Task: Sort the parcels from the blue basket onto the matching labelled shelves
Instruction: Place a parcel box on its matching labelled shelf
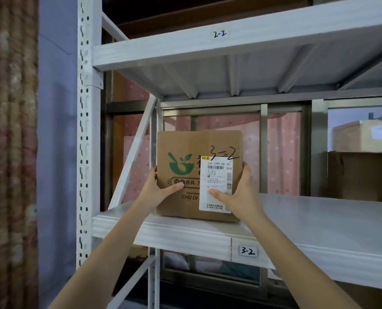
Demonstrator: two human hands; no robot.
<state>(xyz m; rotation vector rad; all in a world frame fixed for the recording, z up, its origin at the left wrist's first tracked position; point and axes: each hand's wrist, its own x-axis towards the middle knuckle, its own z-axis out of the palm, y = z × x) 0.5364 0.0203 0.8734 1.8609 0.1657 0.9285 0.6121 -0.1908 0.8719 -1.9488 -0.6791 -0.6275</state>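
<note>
While standing upright on the white shelf (319, 219) tagged 3-2 (248, 251), brown parcel (185, 150) marked 3-2 in pen. Left hand (161, 188) and right hand (241, 192) grasping its two sides, thumbs pressed on the front face. Above, shelf tagged 2-2 (219, 34).

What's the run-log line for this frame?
phase: placing | parcel: marked 3-2, standing on shelf 3-2 | left hand: gripping | right hand: gripping

Two bare forearms, no sleeves, left hand (161, 188), right hand (239, 192)
</note>
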